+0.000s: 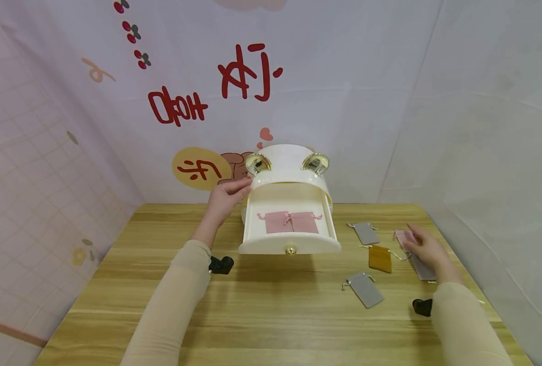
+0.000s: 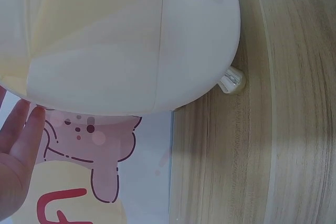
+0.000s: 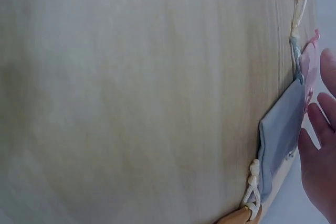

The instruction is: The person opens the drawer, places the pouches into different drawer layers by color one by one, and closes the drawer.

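A white rounded box (image 1: pixel 285 165) with gold-rimmed eye shapes has its drawer (image 1: pixel 271 243) pulled out. Inside lie pink drawstring pouches (image 1: pixel 277 223) side by side. My left hand (image 1: pixel 225 198) touches the upper left edge of the box; its fingers (image 2: pixel 31 129) look extended against the shell in the left wrist view. At the right of the table my right hand (image 1: pixel 428 249) is over a pink pouch (image 1: pixel 403 238) and a grey pouch (image 1: pixel 422 268). Its fingers (image 3: pixel 321 121) are spread beside them in the right wrist view, with no pouch visibly gripped.
Left of my right hand lie a grey pouch (image 1: pixel 366 234), a mustard pouch (image 1: pixel 380 259) and another grey pouch (image 1: pixel 366 291). The wooden table (image 1: pixel 271 325) meets a printed cloth wall (image 1: pixel 353 127) behind the box. A gold knob (image 1: pixel 290 249) sticks out from the drawer front.
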Available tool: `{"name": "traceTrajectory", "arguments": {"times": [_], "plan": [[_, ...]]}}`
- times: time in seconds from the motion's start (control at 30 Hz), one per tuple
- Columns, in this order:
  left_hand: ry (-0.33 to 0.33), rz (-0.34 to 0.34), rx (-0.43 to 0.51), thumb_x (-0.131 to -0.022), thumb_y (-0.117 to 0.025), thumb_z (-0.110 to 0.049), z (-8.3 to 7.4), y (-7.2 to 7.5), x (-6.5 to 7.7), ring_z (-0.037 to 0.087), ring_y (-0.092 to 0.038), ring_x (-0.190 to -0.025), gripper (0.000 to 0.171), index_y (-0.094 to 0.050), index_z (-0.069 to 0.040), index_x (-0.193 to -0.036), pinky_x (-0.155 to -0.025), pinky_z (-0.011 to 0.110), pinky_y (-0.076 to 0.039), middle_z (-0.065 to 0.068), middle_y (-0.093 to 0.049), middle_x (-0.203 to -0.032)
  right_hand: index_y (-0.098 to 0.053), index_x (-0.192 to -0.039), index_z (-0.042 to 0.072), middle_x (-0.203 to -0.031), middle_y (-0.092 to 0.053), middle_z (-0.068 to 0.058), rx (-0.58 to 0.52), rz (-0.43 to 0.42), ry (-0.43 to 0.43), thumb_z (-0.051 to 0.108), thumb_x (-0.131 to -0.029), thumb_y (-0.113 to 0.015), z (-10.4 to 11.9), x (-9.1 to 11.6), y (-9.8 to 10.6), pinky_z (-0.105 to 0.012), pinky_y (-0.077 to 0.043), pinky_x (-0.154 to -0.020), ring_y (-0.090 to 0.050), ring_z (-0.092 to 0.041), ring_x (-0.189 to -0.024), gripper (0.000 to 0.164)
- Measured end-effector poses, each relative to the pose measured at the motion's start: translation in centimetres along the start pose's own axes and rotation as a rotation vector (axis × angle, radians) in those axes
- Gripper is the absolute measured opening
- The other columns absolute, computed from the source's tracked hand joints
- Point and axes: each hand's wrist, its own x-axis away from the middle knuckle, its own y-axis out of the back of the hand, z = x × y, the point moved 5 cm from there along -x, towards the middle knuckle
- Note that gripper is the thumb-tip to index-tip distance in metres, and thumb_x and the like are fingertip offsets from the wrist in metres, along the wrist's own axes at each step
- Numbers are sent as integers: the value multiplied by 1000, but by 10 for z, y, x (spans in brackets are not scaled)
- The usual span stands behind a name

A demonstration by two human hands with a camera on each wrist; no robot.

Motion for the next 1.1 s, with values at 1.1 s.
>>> {"name": "traceTrajectory", "arguments": {"times": [1.1], "plan": [[16,-3,-30,-97,-66,-13,-3,0,2,24,-47,-135,33,-66,-2,-129,-107,40,-43,12,-54,-141,-47,-136,-14,-131,-45,-43,124,-138,-25,18,-92,-70,5,0,-5,-69,-34,-98,-42,-61,-117,59]]}}
